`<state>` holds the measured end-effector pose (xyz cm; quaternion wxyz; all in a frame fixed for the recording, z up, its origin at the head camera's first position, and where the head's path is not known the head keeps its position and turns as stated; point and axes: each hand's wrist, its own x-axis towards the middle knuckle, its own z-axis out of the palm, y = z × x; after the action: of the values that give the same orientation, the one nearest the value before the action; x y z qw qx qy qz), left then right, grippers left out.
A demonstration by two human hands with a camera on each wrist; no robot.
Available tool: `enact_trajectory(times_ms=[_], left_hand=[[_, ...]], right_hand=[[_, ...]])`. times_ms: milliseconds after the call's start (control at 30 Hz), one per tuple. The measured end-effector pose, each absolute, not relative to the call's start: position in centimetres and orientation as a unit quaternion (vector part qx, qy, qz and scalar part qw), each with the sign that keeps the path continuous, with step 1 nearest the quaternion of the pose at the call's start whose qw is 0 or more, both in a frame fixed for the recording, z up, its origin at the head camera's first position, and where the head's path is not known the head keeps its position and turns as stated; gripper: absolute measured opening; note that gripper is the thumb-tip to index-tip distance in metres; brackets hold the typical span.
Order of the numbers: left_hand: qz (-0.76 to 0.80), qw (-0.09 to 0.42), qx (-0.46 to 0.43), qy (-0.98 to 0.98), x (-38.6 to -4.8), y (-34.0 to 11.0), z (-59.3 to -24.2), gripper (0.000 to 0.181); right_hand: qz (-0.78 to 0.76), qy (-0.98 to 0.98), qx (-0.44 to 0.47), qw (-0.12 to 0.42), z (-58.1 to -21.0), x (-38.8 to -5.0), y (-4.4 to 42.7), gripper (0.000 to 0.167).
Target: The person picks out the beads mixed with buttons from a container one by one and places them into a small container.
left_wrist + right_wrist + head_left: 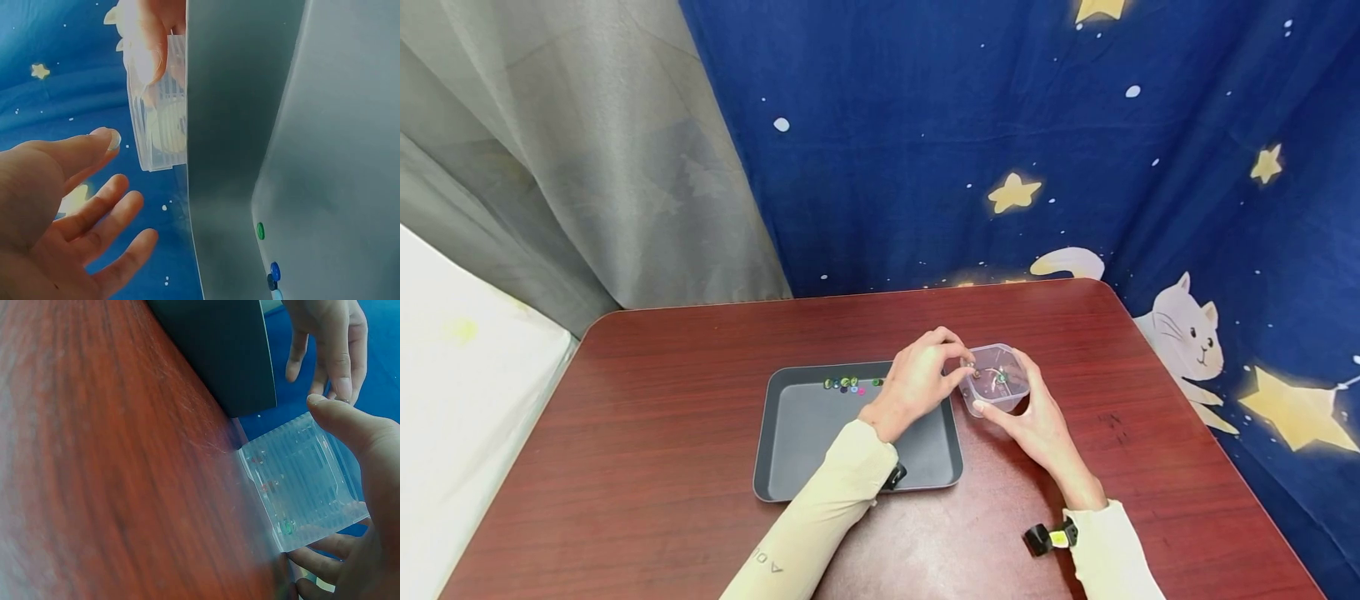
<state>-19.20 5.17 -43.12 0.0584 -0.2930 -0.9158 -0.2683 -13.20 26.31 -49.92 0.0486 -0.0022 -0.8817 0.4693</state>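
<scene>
Buttons [853,382] lie clustered inside the tray [808,446], near its far wall; a clear tub [315,469] is just right of the tray at the counter [625,433], with small pieces [1002,377] inside. The person's right hand [1037,421] grips the tub by its sides. The left hand [917,379] reaches across the tray to the tub's rim, thumb and forefinger close; whether they pinch anything cannot be told. A loose pinch could drop a piece between tray and tub. Knuckles catching the rim might tip so light a tub if the right hand slackens. The left sleeve [820,508], crossing above the tray, might brush it and scatter the buttons.
</scene>
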Motion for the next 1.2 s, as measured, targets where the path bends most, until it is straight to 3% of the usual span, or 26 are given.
enact_trajectory(times_ms=[1200], left_hand=[[-0.25,0.014,-0.294,-0.922,-18.94,5.69,-43.31,0.016]], right_hand=[[0.469,-0.882,0.002,0.053,-50.08,-13.2,26.38,0.103]])
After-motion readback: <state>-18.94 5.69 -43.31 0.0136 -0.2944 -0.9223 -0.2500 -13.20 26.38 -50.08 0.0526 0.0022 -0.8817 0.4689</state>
